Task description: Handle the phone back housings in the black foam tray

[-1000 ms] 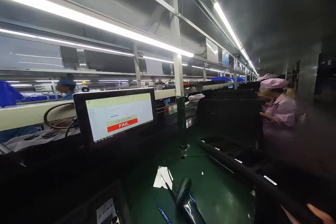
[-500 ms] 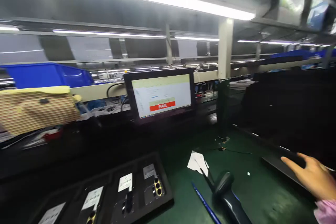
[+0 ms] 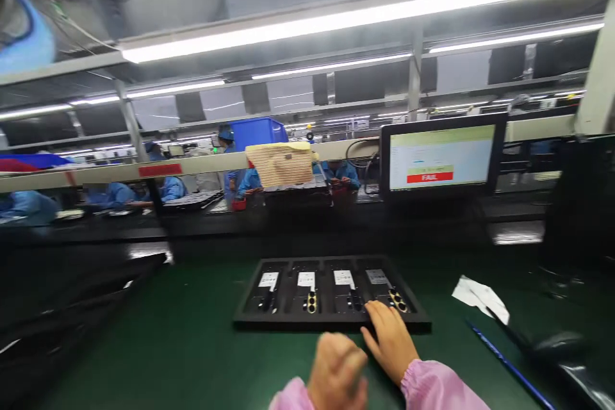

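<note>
- While the broad, dark-green bench top (image 3: 206, 346) stretches under both hands, the tray on it lies straight ahead of them.
- Black, rectangular, shallow tray (image 3: 283, 322): flat, its long axis running left to right across the reach, four compartments side by side.
- Right hand (image 3: 390, 341): the nearer one, its fingertips over the near rim by the two rightmost compartments; thumb spread from the fingers, which lie close together. Contact looks likely; whether they press, I cannot tell.
- Left hand (image 3: 336, 365): just short of that rim, fingers curled inward; blur hides whether they pinch anything.
- Pale grey, rectangular label (image 3: 377, 277): rightmost compartment, toward its far end.
- Gold-coloured, elongated piece with dark circles (image 3: 398, 300): same compartment, just beyond the right fingertips.
</note>
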Available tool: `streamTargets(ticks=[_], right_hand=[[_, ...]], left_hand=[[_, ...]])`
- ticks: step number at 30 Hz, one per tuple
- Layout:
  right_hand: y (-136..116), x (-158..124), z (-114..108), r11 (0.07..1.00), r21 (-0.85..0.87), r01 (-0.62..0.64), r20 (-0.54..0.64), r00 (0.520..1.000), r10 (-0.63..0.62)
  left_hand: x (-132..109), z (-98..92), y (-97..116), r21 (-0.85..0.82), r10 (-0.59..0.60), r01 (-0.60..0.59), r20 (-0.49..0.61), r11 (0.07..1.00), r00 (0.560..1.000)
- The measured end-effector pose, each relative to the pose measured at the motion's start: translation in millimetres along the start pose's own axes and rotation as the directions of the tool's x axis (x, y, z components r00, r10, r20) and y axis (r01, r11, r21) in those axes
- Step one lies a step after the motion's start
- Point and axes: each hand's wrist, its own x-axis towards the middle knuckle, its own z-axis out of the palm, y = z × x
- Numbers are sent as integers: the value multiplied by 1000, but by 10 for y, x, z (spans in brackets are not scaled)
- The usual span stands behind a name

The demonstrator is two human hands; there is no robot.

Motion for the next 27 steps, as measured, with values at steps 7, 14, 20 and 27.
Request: streamTargets(ticks=[7, 14, 20, 27], right_hand=[[-24, -50, 117, 989, -77, -123, 80, 988, 129], [-786, -163, -310, 973, -157, -171, 217, 955, 202], [-1872, -288, -727, 999, 22, -42, 453, 891, 27], [-1097, -222, -1096, 945, 98, -313, 579, 790, 201]], left_hand=[[-905, -1153, -1205, 200, -775, 858, -368, 474, 514], [-890, -1098, -571, 179, -893, 890, -98, 419, 440], [-608, -882, -116, 86, -864, 878, 244, 471, 440], [-769, -1201, -714, 36, -744, 805, 407, 592, 529]])
